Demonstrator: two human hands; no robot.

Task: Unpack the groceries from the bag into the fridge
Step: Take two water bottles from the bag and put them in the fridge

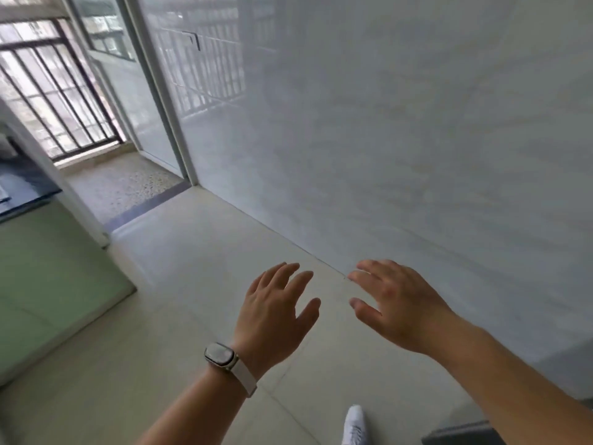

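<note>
No bag, groceries or fridge show in the head view. My left hand [276,313], with a pale watch on its wrist, is stretched out over the tiled floor with straight, spread fingers and holds nothing. My right hand [394,303] hovers beside it, a short gap apart, fingers also spread and empty. Both hands float in the air near the foot of a glossy white wall [401,139].
A pale green cabinet [48,277] with a dark countertop [25,187] stands at the left. A doorway [128,187] leads to a balcony with black railings at the upper left. My white shoe [354,423] is on the floor at the bottom. A dark object edge [462,433] shows at the bottom right.
</note>
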